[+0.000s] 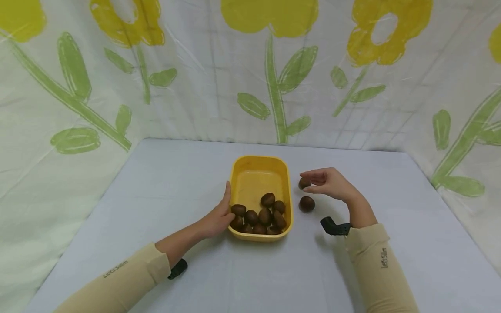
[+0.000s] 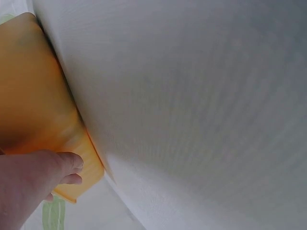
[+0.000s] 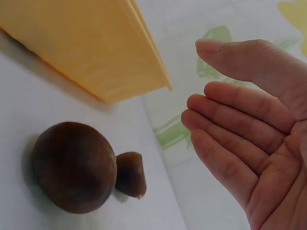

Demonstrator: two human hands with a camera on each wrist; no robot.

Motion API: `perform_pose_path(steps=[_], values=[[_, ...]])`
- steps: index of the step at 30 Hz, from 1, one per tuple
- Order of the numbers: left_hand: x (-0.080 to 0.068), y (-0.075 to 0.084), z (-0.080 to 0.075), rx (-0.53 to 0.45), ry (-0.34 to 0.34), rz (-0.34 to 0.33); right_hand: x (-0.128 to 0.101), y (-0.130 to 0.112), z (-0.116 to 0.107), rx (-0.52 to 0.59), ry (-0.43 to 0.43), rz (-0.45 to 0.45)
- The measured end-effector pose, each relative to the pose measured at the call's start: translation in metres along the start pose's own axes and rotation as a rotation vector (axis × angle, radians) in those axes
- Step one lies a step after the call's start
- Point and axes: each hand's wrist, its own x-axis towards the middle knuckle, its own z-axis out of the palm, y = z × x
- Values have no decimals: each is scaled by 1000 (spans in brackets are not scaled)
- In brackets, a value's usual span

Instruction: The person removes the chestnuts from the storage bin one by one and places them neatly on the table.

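Observation:
A yellow plastic tub (image 1: pixel 250 238) stands mid-table, with several brown chestnuts (image 1: pixel 265 216) gathered in its near half. My left hand (image 1: pixel 216 219) holds its left wall, thumb over the rim; fingers lie along the outer side in the left wrist view. To the right of the tub, two chestnuts rest on the table: a nearer one (image 1: pixel 307 204) and a farther one (image 1: pixel 304 183). Around the farther one, my right hand (image 1: pixel 328 182) hovers with thumb and fingers apart. The right wrist view shows a gap between these fingers and both chestnuts.
A pale cloth covers the table (image 1: pixel 164 182). Behind it hangs a white curtain (image 1: pixel 203 87) painted with yellow flowers and green leaves. A black wrist device (image 1: pixel 334 227) juts from the right sleeve, and another (image 1: pixel 178 269) shows under the left forearm.

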Motion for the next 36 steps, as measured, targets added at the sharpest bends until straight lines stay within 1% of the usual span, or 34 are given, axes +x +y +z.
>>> perform_pose_path(steps=[7,11,15,21,27,31,36], values=[[1,0,1,-10,-4,-9,4,-1,5,12,-16,17],[0,-1,1,-9,-4,-3,5,-4,6,6,-13,6],[0,-1,0,-3,0,1,7,-10,6,22,13,-8],[0,-1,0,6,-1,-17,12,-21,11,8,75,-32],[0,-1,0,8,-2,-13,21,-32,16,2,60,-85],[0,-1,-1,10,-2,-4,26,-37,20,18,48,-85],[0,0,-1,19,-5,-8,30,-38,26,36,29,-87]])
